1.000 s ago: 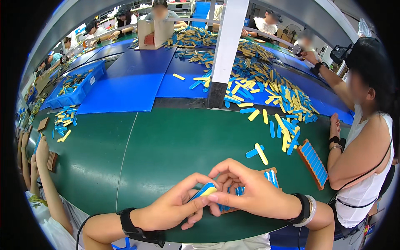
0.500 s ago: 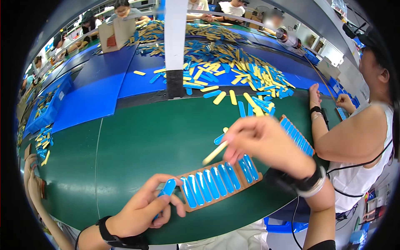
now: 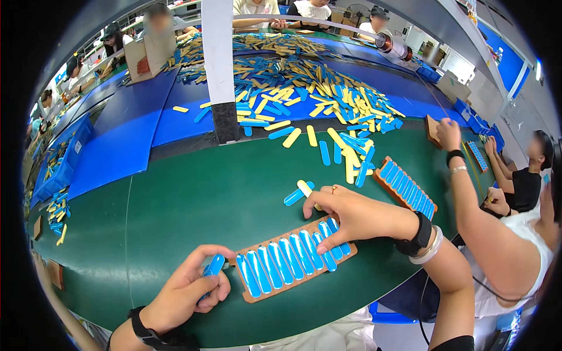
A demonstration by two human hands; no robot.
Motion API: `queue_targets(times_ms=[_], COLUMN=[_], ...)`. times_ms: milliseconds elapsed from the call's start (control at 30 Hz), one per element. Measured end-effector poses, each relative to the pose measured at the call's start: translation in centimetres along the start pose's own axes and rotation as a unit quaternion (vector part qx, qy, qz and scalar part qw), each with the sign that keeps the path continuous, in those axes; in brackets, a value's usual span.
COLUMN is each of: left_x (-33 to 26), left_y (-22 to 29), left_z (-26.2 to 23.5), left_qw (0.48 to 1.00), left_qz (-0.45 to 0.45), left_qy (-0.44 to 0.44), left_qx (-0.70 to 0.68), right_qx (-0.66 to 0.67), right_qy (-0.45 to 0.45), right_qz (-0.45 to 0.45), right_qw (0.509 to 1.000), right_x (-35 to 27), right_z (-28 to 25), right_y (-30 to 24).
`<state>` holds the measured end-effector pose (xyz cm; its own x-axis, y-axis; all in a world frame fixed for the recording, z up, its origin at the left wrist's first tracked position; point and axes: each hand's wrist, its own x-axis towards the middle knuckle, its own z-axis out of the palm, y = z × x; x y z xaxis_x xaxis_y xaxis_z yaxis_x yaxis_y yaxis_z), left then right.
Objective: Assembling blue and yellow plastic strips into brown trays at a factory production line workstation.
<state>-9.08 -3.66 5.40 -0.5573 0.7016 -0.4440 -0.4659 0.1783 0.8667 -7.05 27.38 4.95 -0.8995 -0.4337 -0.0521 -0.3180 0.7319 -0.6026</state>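
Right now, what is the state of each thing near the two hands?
Brown slotted tray: flat on the green table, slots filled with blue strips.
Left hand: holds blue oblong strips.
Right hand: fingertips pressing on the tray's right end.
Yellow strip: at the right fingers, grip unclear.
Second filled tray: lies untouched.

Black wristbands, ring [image 3: 334,189], pale bracelet [image 3: 431,247]
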Motion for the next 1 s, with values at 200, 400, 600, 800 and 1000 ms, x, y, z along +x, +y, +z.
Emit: queue_targets(times_ms=[200, 400, 600, 800, 1000], left_x=[0.2, 0.5, 0.9, 0.9, 0.8], left_y=[0.1, -0.3, -1.2, -0.9, -1.1], left_z=[-0.2, -0.4, -0.4, -0.2, -0.5], left_qw=[1.0, 1.0, 0.996, 0.995, 0.996], left_qz=[-0.024, -0.019, 0.03, 0.028, 0.045], left_qy=[-0.003, -0.001, 0.076, 0.09, 0.071], left_qx=[-0.002, -0.009, -0.038, -0.028, 0.004], right_qx=[0.056, 0.046, -0.13, -0.09, -0.099], right_qy=[-0.08, -0.037, -0.01, 0.02, 0.22], right_qz=[0.038, -0.014, -0.044, -0.026, 0.185], right_qw=[0.995, 0.998, 0.991, 0.995, 0.953], right_x=[1.7, 0.0, -2.0, -4.8, -11.4], right_z=[-0.7, 0.4, 2.1, -0.9, -7.8], right_y=[1.0, -0.1, -1.7, 0.0, 6.5])
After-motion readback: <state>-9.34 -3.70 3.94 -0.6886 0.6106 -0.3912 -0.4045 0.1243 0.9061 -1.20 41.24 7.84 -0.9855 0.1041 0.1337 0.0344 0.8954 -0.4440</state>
